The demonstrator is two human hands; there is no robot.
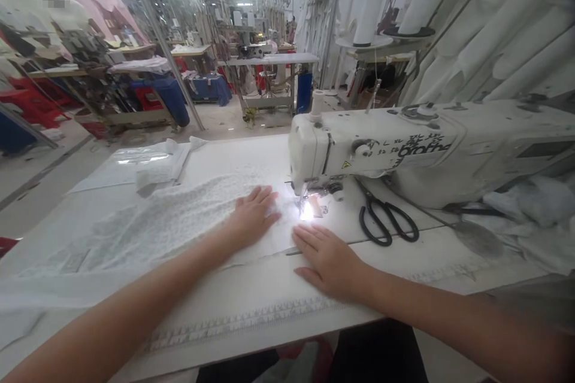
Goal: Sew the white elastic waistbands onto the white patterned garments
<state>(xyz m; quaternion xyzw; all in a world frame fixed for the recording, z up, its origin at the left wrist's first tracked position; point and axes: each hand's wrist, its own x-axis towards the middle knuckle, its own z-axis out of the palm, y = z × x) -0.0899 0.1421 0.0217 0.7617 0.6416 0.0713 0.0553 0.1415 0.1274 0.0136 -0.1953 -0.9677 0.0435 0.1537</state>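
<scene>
A white sewing machine (404,149) stands on the white table (251,299), its lamp lighting the needle area (309,206). White lace fabric (162,221) lies spread to the left of the needle. My left hand (254,215) rests flat on the fabric, fingers stretched toward the needle. My right hand (326,260) lies flat on the table just in front of the needle, fingers together and extended, on the fabric's edge. Neither hand holds anything.
Black scissors (386,221) lie to the right of the needle. Folded white pieces (153,167) sit at the table's far left. White cloth (534,215) is heaped at the right. Thread cones (372,6) stand behind the machine. Other workstations fill the hall beyond.
</scene>
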